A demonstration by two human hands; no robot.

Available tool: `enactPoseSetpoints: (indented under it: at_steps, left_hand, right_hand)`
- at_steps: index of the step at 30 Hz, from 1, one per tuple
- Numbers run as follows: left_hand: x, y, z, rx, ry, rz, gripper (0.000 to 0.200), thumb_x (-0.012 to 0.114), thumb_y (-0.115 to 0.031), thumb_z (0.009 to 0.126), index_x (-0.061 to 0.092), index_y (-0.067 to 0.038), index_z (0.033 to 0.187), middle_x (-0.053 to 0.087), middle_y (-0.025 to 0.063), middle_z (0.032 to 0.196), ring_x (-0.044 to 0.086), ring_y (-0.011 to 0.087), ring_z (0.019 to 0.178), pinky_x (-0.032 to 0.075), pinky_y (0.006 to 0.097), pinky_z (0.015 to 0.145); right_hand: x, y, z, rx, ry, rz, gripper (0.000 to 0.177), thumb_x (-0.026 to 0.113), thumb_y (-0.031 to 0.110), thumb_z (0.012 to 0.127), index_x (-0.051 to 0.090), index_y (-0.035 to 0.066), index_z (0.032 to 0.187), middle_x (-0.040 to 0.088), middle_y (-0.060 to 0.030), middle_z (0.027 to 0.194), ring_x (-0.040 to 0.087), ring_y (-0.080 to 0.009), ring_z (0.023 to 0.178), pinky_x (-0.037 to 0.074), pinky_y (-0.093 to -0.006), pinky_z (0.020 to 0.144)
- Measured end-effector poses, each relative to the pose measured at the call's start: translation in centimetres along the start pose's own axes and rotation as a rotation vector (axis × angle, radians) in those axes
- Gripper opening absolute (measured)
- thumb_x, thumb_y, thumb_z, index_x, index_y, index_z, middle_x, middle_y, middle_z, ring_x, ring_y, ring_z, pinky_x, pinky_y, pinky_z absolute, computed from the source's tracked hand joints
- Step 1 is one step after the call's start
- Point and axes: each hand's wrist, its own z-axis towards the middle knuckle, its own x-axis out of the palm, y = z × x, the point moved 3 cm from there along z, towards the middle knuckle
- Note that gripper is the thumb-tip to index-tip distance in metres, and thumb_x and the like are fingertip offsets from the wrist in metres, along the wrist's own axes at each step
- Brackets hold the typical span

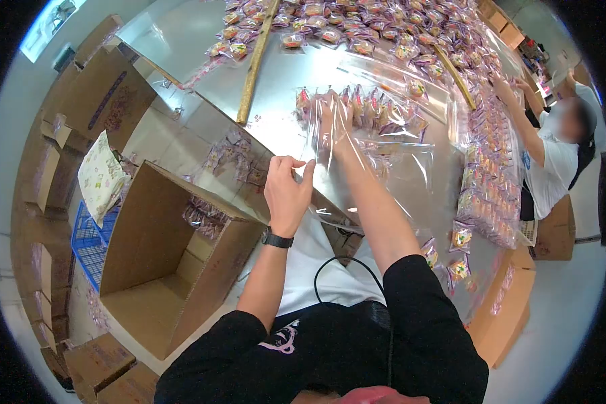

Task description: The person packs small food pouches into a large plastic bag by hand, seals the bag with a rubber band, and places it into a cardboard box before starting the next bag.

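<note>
My left hand (288, 196), with a dark watch on its wrist, is closed, thumb and forefinger at the near left edge of a clear plastic bag (392, 202). My right arm reaches forward under the shiny film, and my right hand (331, 124) shows through it, its fingers blurred by glare. Just beyond that hand, a row of small wrapped snacks (377, 111) in purple-printed packets stands packed side by side on the metal table (212, 84). More clear film (427, 94) lies behind the row.
Loose wrapped snacks (357, 27) cover the far tabletop between wooden strips (257, 64). Stacked packets (485, 182) stand at right, near another person (552, 148). An open cardboard box (161, 269) and blue crate (89, 242) are at left.
</note>
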Motion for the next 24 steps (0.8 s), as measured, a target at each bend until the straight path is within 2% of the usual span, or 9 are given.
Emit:
enactPoseSetpoints:
  at_steps: [2, 3, 6, 9, 12, 16, 20, 21, 24]
  left_hand:
    - [0.1, 0.2, 0.3, 0.039, -0.050, -0.054, 0.023, 0.078, -0.020, 0.088, 0.064, -0.001, 0.086, 0.066, 0.0117, 0.095, 0.062, 0.0256, 0.075, 0.049, 0.0373, 0.069]
    - [0.2, 0.2, 0.3, 0.060, -0.075, -0.080, 0.024, 0.079, -0.018, 0.087, 0.064, 0.000, 0.083, 0.069, 0.0114, 0.095, 0.062, 0.0228, 0.073, 0.049, 0.0346, 0.068]
    - [0.4, 0.2, 0.3, 0.102, -0.109, -0.138, 0.019, 0.075, -0.014, 0.088, 0.062, -0.002, 0.082, 0.071, 0.0134, 0.100, 0.066, 0.0304, 0.079, 0.051, 0.0400, 0.071]
    - [0.5, 0.1, 0.1, 0.116, -0.117, -0.198, 0.018, 0.075, -0.012, 0.087, 0.061, -0.002, 0.080, 0.071, 0.0130, 0.095, 0.066, 0.0305, 0.078, 0.051, 0.0385, 0.071]
    - [0.5, 0.1, -0.3, 0.139, -0.115, -0.163, 0.017, 0.075, -0.011, 0.086, 0.062, -0.002, 0.081, 0.071, 0.0130, 0.095, 0.067, 0.0300, 0.078, 0.052, 0.0372, 0.070]
    - [0.3, -0.1, -0.7, 0.133, -0.127, -0.178, 0.013, 0.075, -0.011, 0.087, 0.067, -0.002, 0.085, 0.071, 0.0126, 0.095, 0.067, 0.0280, 0.077, 0.052, 0.0362, 0.068]
    - [0.5, 1.3, -0.5, 0.070, -0.132, -0.160, 0.012, 0.075, -0.011, 0.089, 0.069, -0.002, 0.092, 0.070, 0.0117, 0.091, 0.066, 0.0273, 0.075, 0.052, 0.0370, 0.068]
    - [0.3, 1.4, -0.4, 0.037, -0.125, -0.141, 0.012, 0.075, -0.012, 0.089, 0.070, -0.002, 0.094, 0.069, 0.0113, 0.090, 0.065, 0.0271, 0.074, 0.052, 0.0370, 0.068]
    - [-0.3, 1.5, -0.2, 0.066, -0.125, -0.095, 0.018, 0.076, -0.013, 0.090, 0.070, -0.001, 0.102, 0.067, 0.0110, 0.091, 0.062, 0.0249, 0.079, 0.050, 0.0347, 0.071]
  right_hand:
    - [-1.8, 4.0, 0.0, 0.003, 0.079, -0.717, 0.041, 0.063, 0.038, 0.088, 0.066, 0.018, 0.123, 0.060, -0.0136, 0.139, 0.046, -0.0339, 0.140, 0.024, -0.0621, 0.117]
    - [-1.9, 4.7, -0.3, -0.098, -0.005, -0.762, 0.038, 0.068, 0.030, 0.085, 0.068, 0.018, 0.121, 0.061, -0.0123, 0.136, 0.047, -0.0316, 0.140, 0.025, -0.0594, 0.118]
    - [-2.5, 5.2, 0.2, -0.039, 0.036, -0.661, 0.034, 0.070, 0.030, 0.083, 0.071, 0.017, 0.114, 0.064, -0.0108, 0.129, 0.049, -0.0304, 0.136, 0.028, -0.0595, 0.117]
    - [-2.8, 5.1, 0.9, 0.034, 0.211, -0.761, 0.031, 0.073, 0.035, 0.081, 0.073, 0.016, 0.106, 0.066, -0.0072, 0.123, 0.053, -0.0294, 0.131, 0.031, -0.0594, 0.115]
    - [-2.7, 6.2, -0.6, -0.154, -0.105, -0.728, 0.034, 0.076, 0.042, 0.080, 0.074, 0.015, 0.101, 0.066, -0.0058, 0.123, 0.057, -0.0296, 0.125, 0.033, -0.0593, 0.113]
    - [-2.3, 5.9, -0.7, -0.155, -0.115, -0.668, 0.039, 0.074, 0.045, 0.084, 0.074, 0.015, 0.110, 0.065, -0.0056, 0.130, 0.051, -0.0335, 0.136, 0.031, -0.0608, 0.114]
    - [-2.1, 6.9, -0.7, -0.125, 0.022, -0.857, 0.052, 0.071, 0.037, 0.088, 0.062, 0.015, 0.135, 0.057, -0.0130, 0.145, 0.042, -0.0398, 0.145, 0.022, -0.0660, 0.119]
    - [-2.4, 7.2, -0.9, -0.132, 0.098, -0.922, 0.059, 0.070, 0.034, 0.089, 0.054, 0.014, 0.142, 0.051, -0.0190, 0.152, 0.039, -0.0419, 0.147, 0.018, -0.0676, 0.122]
    - [-3.4, 7.3, -1.6, -0.186, -0.056, -0.930, 0.067, 0.070, 0.030, 0.088, 0.048, 0.013, 0.149, 0.048, -0.0217, 0.153, 0.039, -0.0414, 0.147, 0.017, -0.0654, 0.124]
